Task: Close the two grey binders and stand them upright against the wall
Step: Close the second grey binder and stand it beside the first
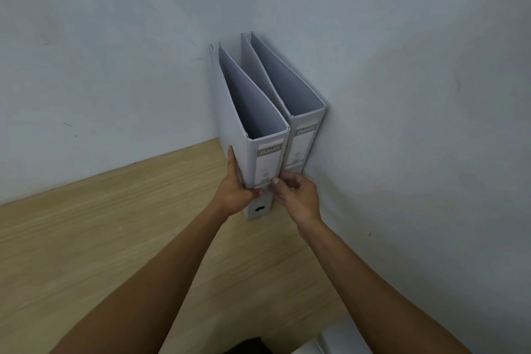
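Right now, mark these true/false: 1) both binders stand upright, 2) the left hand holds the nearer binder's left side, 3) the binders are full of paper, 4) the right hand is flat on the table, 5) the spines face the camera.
1) True. The nearer binder and the farther binder both stand upright on the wooden table, in the corner by the wall.
2) True. The left hand grips its left side near the bottom.
3) False. From above, both look empty inside.
4) False. The right hand is raised, its fingers at the nearer binder's lower right edge.
5) True. Both labelled spines face the camera.
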`<state>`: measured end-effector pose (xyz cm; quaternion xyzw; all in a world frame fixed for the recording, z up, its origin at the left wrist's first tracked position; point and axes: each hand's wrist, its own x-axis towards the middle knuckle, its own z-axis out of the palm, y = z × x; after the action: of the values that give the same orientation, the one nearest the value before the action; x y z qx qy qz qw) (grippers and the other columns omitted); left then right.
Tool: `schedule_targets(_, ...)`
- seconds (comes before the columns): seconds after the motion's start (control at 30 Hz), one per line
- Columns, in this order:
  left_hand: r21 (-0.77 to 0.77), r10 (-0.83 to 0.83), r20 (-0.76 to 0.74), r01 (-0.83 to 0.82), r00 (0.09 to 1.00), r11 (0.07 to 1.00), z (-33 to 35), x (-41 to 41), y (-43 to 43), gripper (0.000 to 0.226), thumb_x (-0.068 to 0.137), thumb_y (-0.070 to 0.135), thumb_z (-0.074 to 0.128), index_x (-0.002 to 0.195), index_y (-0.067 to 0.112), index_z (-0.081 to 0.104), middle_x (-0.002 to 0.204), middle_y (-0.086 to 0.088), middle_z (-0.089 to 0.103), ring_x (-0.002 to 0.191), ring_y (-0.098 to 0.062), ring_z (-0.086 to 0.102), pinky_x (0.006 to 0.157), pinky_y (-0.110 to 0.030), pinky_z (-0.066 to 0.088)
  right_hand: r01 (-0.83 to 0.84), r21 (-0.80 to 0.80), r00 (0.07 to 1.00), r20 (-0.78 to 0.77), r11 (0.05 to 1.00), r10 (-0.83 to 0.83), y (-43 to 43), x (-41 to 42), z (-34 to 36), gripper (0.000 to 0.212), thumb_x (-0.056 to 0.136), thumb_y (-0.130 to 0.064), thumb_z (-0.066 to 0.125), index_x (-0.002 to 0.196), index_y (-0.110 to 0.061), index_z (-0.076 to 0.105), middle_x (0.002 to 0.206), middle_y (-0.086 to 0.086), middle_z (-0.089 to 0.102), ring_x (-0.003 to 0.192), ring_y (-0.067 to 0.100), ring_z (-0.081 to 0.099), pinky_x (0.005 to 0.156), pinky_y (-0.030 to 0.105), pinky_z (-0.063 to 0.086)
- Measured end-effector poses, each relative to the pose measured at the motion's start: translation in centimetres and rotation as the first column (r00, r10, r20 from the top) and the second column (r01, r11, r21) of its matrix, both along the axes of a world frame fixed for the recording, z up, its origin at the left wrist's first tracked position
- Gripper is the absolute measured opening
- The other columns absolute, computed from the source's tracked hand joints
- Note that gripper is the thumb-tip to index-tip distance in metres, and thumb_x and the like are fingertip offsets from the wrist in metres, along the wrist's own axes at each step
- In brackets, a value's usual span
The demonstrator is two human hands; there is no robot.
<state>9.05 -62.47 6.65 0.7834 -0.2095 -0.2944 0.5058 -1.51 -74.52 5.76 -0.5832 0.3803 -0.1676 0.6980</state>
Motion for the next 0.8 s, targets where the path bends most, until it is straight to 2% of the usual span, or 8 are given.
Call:
schedule_targets(0.13, 0.006, 0.000, -0.020, 0.000, 1.000, 1.000, 0.3, 0.4, -1.5, 0.134, 0.081, 0.001, 0.080, 0.157, 0.027, -0.027, 0.165, -0.007, 0.026, 0.147, -0.028, 0.038, 0.114, -0.050, 0.042, 0.088, 0.053, 0.996, 0.027, 0.995, -0.090, -0.3, 0.6, 0.0, 0.009, 0.091, -0.014, 0.073, 0.097, -0.013, 0.067, 0.111, 0.019, 0.070, 0.101, 0.030, 0.074, 0.075, 0.028, 0.062)
schedule_targets(0.3, 0.008, 0.019, -0.054, -0.018, 0.998, 1.000, 0.1, 1.2, -2.1, 0.132, 0.081, 0.002, 0.080, 0.157, 0.029, -0.025, 0.163, -0.009, 0.031, 0.147, -0.029, 0.038, 0.114, -0.054, 0.042, 0.097, 0.051, 0.995, 0.026, 0.994, -0.099, -0.7, 1.7, -0.2, 0.009, 0.090, -0.015, 0.074, 0.090, -0.014, 0.065, 0.099, 0.012, 0.071, 0.100, 0.031, 0.075, 0.077, 0.033, 0.063)
schedule_targets(0.43, 0.027, -0.007, -0.059, 0.008, 0.998, 1.000, -0.1, 1.5, -2.1, 0.131, 0.084, 0.000, 0.077, 0.156, 0.029, -0.028, 0.162, -0.008, 0.032, 0.146, -0.028, 0.038, 0.114, -0.053, 0.042, 0.100, 0.043, 0.995, 0.011, 0.994, -0.101, -1.1, 2.4, -0.6, 0.012, 0.089, -0.015, 0.075, 0.087, -0.014, 0.063, 0.102, 0.017, 0.072, 0.101, 0.034, 0.074, 0.084, 0.043, 0.063)
schedule_targets(0.63, 0.039, -0.043, -0.089, 0.047, 0.995, 0.998, -0.1, 1.8, -2.2, 0.128, 0.087, -0.009, 0.069, 0.152, 0.023, -0.037, 0.163, -0.013, 0.028, 0.149, -0.029, 0.033, 0.115, -0.053, 0.041, 0.091, 0.083, 0.995, 0.023, 0.992, -0.093, -1.0, 2.4, -0.9, 0.016, 0.090, -0.017, 0.074, 0.091, -0.009, 0.061, 0.109, 0.024, 0.071, 0.100, 0.033, 0.075, 0.077, 0.035, 0.063)
schedule_targets(0.8, 0.097, -0.023, -0.101, 0.033, 0.995, 0.995, -0.2, 1.9, -2.4, 0.126, 0.087, 0.001, 0.073, 0.155, 0.022, -0.031, 0.161, -0.012, 0.034, 0.147, -0.032, 0.037, 0.113, -0.055, 0.042, 0.084, 0.081, 0.996, -0.008, 0.993, -0.083, -1.1, 2.4, -0.7, 0.016, 0.090, -0.018, 0.074, 0.093, -0.009, 0.062, 0.112, 0.024, 0.070, 0.102, 0.034, 0.074, 0.083, 0.041, 0.063)
